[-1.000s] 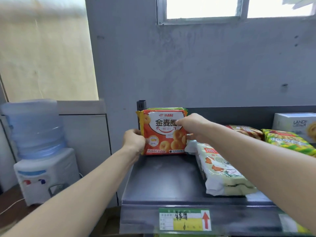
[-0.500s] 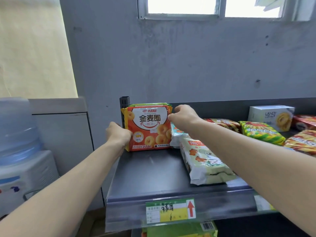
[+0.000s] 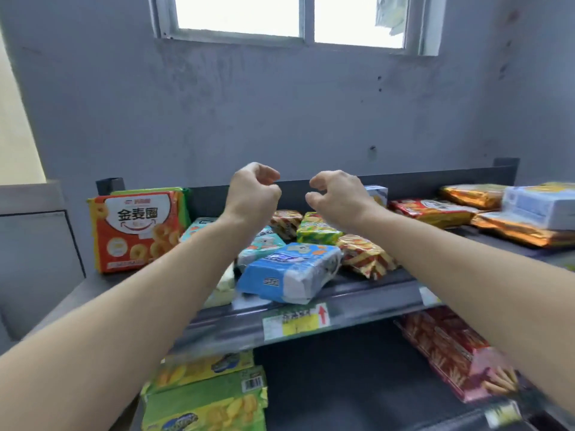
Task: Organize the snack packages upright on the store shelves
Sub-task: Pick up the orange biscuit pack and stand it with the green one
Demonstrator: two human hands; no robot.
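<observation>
- A store shelf (image 3: 357,293) stands against a grey wall (image 3: 280,113) with a window (image 3: 239,14) up high
- Nearest, on the lower shelf (image 3: 342,384), some green packs (image 3: 205,396) and a red pack (image 3: 451,346) lie flat
- By the front edge of the top shelf, a blue pack (image 3: 289,270) lies on its side
- Just behind it, a teal pack (image 3: 264,244), a green and yellow pack (image 3: 315,228) and a stripy pack (image 3: 364,255) lie in a messy heap
- The left hand (image 3: 253,194) and the right hand (image 3: 337,195) are up in the air over the heap, with fingers curled in, and they hold nothing
- In the back left corner, the orange pack (image 3: 133,231) stands up straight, so that one looks done
- Far to the right, more packs and a white box (image 3: 541,206) lie flat
- I think the job has only just begun, as nearly all the packs need standing up
</observation>
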